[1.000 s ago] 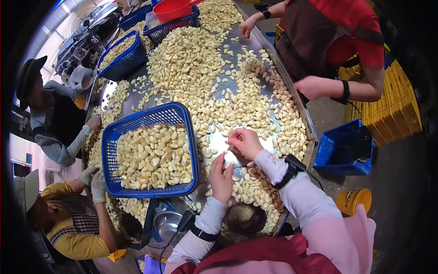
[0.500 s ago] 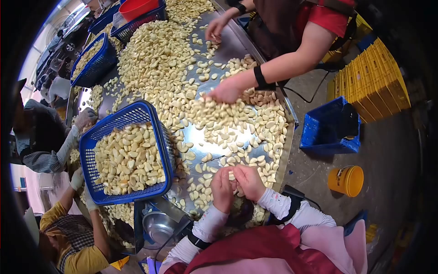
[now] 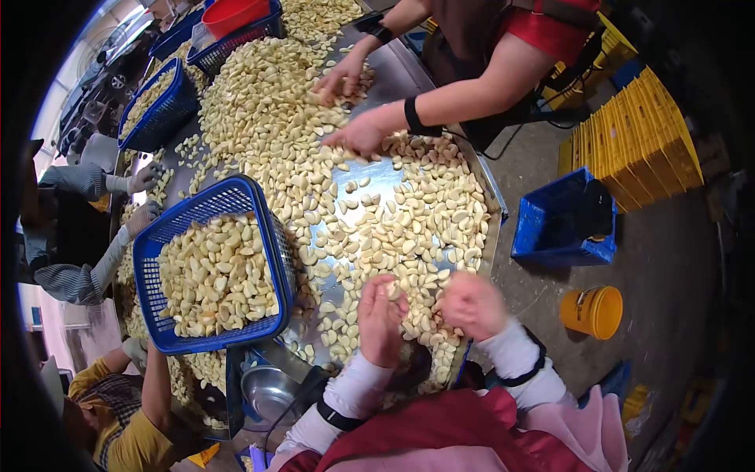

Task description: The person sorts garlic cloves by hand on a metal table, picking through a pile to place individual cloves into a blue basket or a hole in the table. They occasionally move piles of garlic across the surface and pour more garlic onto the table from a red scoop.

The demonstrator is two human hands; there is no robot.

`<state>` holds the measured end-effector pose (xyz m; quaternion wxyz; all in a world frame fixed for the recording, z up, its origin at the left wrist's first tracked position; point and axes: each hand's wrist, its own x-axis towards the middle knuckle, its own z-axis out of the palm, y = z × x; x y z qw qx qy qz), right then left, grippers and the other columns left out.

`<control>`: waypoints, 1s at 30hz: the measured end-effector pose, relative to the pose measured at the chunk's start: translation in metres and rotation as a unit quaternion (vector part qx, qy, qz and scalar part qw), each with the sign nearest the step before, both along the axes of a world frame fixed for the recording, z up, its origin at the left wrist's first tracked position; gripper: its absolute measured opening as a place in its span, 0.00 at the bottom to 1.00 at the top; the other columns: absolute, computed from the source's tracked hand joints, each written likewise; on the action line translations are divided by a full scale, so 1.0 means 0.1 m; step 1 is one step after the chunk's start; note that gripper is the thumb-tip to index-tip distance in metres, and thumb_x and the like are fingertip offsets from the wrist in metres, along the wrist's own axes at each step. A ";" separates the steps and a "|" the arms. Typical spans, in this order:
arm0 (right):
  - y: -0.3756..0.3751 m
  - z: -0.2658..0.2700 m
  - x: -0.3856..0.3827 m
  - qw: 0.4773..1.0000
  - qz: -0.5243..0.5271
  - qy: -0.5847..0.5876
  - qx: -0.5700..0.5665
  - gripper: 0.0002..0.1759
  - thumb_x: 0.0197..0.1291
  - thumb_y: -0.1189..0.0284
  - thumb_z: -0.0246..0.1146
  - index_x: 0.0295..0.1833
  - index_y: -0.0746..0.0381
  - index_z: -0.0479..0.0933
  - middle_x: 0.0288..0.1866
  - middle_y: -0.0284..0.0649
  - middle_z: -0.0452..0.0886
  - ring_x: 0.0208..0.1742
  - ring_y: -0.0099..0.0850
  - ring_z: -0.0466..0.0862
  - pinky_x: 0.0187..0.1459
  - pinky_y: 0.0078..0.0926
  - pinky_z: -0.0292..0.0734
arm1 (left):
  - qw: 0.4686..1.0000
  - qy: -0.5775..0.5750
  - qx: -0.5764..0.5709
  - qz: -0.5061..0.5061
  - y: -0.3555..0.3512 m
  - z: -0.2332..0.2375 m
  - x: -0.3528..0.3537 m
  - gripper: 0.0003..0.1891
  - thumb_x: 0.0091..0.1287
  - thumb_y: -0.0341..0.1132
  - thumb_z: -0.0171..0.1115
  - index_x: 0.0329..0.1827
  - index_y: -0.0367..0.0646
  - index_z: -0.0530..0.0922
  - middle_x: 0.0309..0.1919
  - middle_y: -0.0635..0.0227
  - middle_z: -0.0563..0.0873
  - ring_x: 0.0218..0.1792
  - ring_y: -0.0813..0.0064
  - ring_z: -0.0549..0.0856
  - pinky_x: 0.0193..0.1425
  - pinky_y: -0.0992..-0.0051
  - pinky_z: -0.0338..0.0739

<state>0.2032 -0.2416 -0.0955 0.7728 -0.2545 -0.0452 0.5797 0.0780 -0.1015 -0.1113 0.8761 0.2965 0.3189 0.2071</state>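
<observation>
Pale, peeled clove-like pieces cover much of the metal table. My left hand is closed around one or more pale pieces near the table's front edge. To its right, my right hand is curled and blurred over the pieces by the table's right edge; what its fingers hold, if anything, is hidden. A blue basket full of the same pieces stands left of my hands.
Across the table, a co-worker's two hands reach into the pieces. Gloved co-workers work at the left. A metal bowl, blue crate, yellow bucket and stacked yellow crates stand around the table.
My hands have moved apart, the right one going right. The co-worker's hands across the table have shifted left, and more pieces now lie on the metal in front of me.
</observation>
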 end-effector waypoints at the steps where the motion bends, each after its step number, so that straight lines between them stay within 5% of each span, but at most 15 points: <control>1: -0.26 0.31 0.24 0.996 -0.084 0.008 0.014 0.16 0.72 0.62 0.56 0.35 0.61 0.68 0.18 0.32 0.68 0.15 0.20 0.64 0.15 0.18 0.57 | 0.969 0.109 0.217 -0.047 0.19 -0.07 -0.01 0.10 0.76 0.33 0.53 0.53 0.43 0.80 0.40 0.65 0.80 0.38 0.72 0.78 0.44 0.76 0.74; 2: -0.62 0.31 0.50 0.975 -0.100 0.046 0.191 0.13 0.69 0.65 0.60 0.37 0.63 0.71 0.19 0.35 0.72 0.13 0.21 0.66 0.12 0.19 0.61 | 0.969 0.109 0.217 -0.043 0.37 -0.07 -0.02 0.10 0.76 0.33 0.53 0.53 0.43 0.80 0.40 0.65 0.80 0.38 0.72 0.78 0.44 0.76 0.74; 3: -0.77 0.23 0.77 0.945 -0.069 0.006 0.319 0.10 0.63 0.71 0.65 0.42 0.66 0.74 0.21 0.38 0.76 0.12 0.23 0.70 0.11 0.20 0.64 | 0.823 0.228 0.518 -0.052 0.53 -0.06 -0.04 0.10 0.73 0.32 0.56 0.53 0.44 0.81 0.43 0.64 0.80 0.44 0.68 0.78 0.51 0.70 0.73; 4: -0.92 0.14 0.92 0.968 -0.076 -0.048 0.236 0.08 0.58 0.76 0.68 0.41 0.67 0.78 0.22 0.37 0.77 0.14 0.22 0.73 0.14 0.19 0.66 | 0.576 0.315 0.752 -0.052 0.61 -0.04 0.02 0.11 0.69 0.31 0.58 0.53 0.45 0.83 0.45 0.62 0.80 0.50 0.63 0.78 0.57 0.64 0.71; 6: -0.64 0.37 0.87 0.945 -0.024 -0.293 -0.142 0.06 0.56 0.77 0.69 0.36 0.68 0.80 0.22 0.37 0.78 0.14 0.20 0.74 0.17 0.17 0.68 | 0.588 0.253 0.763 -0.090 0.61 -0.24 0.31 0.12 0.66 0.31 0.60 0.52 0.47 0.84 0.50 0.61 0.79 0.56 0.59 0.75 0.63 0.58 0.67; 7: -0.24 0.41 0.69 0.903 -0.011 -0.375 -0.211 0.05 0.55 0.77 0.69 0.33 0.68 0.81 0.24 0.39 0.80 0.15 0.20 0.75 0.18 0.17 0.67 | 0.592 0.198 0.770 -0.132 0.58 -0.34 0.43 0.13 0.63 0.31 0.62 0.51 0.48 0.85 0.54 0.60 0.79 0.62 0.54 0.73 0.68 0.52 0.62; 9: -0.21 0.44 0.77 0.942 -0.044 -0.325 -0.072 0.06 0.57 0.77 0.68 0.39 0.67 0.82 0.26 0.40 0.81 0.18 0.21 0.77 0.19 0.16 0.70 | 0.498 0.253 0.799 -0.224 0.50 -0.39 0.55 0.25 0.63 0.45 0.66 0.65 0.54 0.77 0.72 0.61 0.67 0.74 0.49 0.61 0.73 0.38 0.53; 11: -0.26 0.48 0.90 0.958 -0.066 -0.270 0.063 0.09 0.59 0.77 0.67 0.45 0.67 0.84 0.28 0.42 0.83 0.21 0.22 0.80 0.20 0.16 0.72 | 0.492 0.256 0.795 -0.245 0.52 -0.42 0.48 0.32 0.62 0.51 0.67 0.70 0.58 0.73 0.77 0.60 0.62 0.77 0.47 0.57 0.73 0.34 0.50; 14: -0.32 0.49 0.99 0.914 0.007 -0.331 -0.235 0.17 0.58 0.75 0.69 0.53 0.69 0.83 0.27 0.42 0.86 0.25 0.21 0.84 0.24 0.15 0.75 | 0.471 0.346 0.765 -0.272 0.73 -0.41 0.15 0.43 0.58 0.61 0.68 0.77 0.64 0.63 0.79 0.56 0.55 0.78 0.41 0.51 0.71 0.27 0.47; 16: 0.24 0.12 0.55 0.746 0.049 -0.581 -0.321 0.09 0.56 0.72 0.70 0.40 0.65 0.87 0.29 0.40 0.87 0.32 0.29 0.86 0.37 0.25 0.80 | 0.492 0.365 0.745 -0.263 0.63 -0.40 0.05 0.45 0.55 0.64 0.69 0.77 0.66 0.63 0.80 0.54 0.52 0.77 0.32 0.48 0.69 0.24 0.47; 17: 0.40 -0.10 0.42 0.545 0.045 -0.774 -0.319 0.11 0.53 0.68 0.73 0.39 0.63 0.86 0.33 0.40 0.86 0.38 0.37 0.86 0.42 0.31 0.81 | 0.494 0.356 0.740 -0.286 0.49 -0.38 0.01 0.46 0.54 0.65 0.68 0.77 0.65 0.64 0.80 0.53 0.51 0.75 0.27 0.47 0.68 0.23 0.46; 20: 0.78 -0.59 0.32 0.382 0.054 -0.838 -0.386 0.08 0.52 0.70 0.71 0.33 0.62 0.81 0.35 0.46 0.81 0.41 0.45 0.85 0.44 0.39 0.81 | 0.448 0.333 0.780 -0.283 -0.01 -0.36 -0.28 0.43 0.55 0.65 0.67 0.74 0.63 0.68 0.79 0.52 0.54 0.74 0.25 0.50 0.64 0.20 0.50; 23: 0.86 -0.64 0.32 0.391 0.087 -0.833 -0.381 0.04 0.52 0.73 0.68 0.32 0.62 0.81 0.35 0.49 0.81 0.41 0.46 0.85 0.44 0.39 0.81 | 0.482 0.285 0.751 -0.350 -0.27 -0.34 -0.53 0.38 0.55 0.61 0.68 0.71 0.61 0.72 0.76 0.52 0.60 0.72 0.30 0.58 0.64 0.28 0.58; 28: 0.80 -0.59 0.31 0.420 0.082 -0.834 -0.347 0.01 0.52 0.77 0.65 0.31 0.63 0.81 0.32 0.49 0.81 0.38 0.47 0.85 0.40 0.39 0.81 | 0.656 0.262 0.666 -0.239 0.32 -0.60 -0.52 0.28 0.61 0.42 0.68 0.66 0.50 0.75 0.68 0.51 0.69 0.69 0.46 0.67 0.66 0.45 0.64; 30: 0.81 -0.46 0.45 0.601 0.034 -0.722 -0.342 0.03 0.54 0.80 0.63 0.34 0.64 0.81 0.27 0.45 0.81 0.33 0.40 0.85 0.36 0.35 0.79 | 0.616 0.295 0.703 -0.200 0.55 -0.44 -0.40 0.26 0.62 0.39 0.68 0.64 0.48 0.76 0.67 0.50 0.70 0.69 0.46 0.67 0.67 0.46 0.64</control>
